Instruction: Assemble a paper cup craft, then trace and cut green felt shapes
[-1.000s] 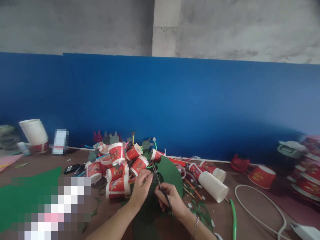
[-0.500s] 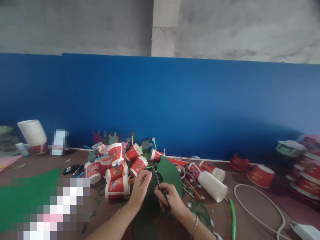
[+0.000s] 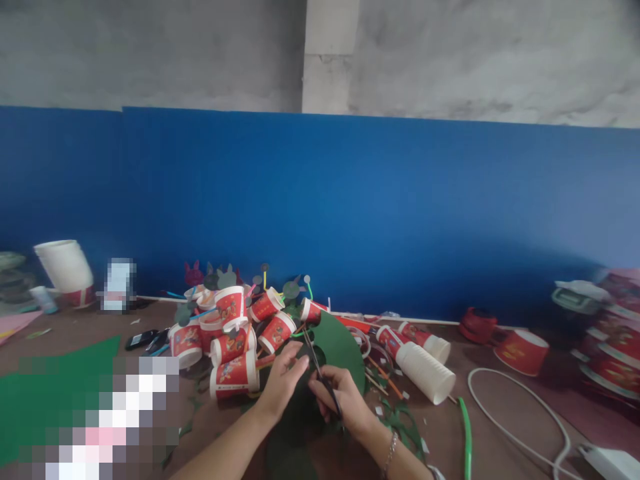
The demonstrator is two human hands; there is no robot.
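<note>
My right hand (image 3: pixel 343 397) is closed round the handles of black-handled scissors (image 3: pixel 315 357), blades pointing up and away from me. Beside the blades, my left hand (image 3: pixel 284 379) pinches the edge of a dark green sheet (image 3: pixel 345 343) between thumb and fingers. The sheet has a curved outer edge and lies under and behind both hands; part of it is hidden by them. Just left of my left hand lies a pile of red-and-white paper cups (image 3: pixel 235 377), some with coloured straws and animal-head cutouts.
Stacked white cups (image 3: pixel 425 373) lie to the right, near a green tube (image 3: pixel 465 433) and a looped white cable (image 3: pixel 520 433). Green scraps (image 3: pixel 403 427) litter the brown table. Another green sheet (image 3: pixel 65 380) is at left. A blue panel (image 3: pixel 400 213) stands behind.
My left hand has shifted slightly, its thumb now showing closer to the scissor blades. My right hand and the scissors stay nearly in place.
</note>
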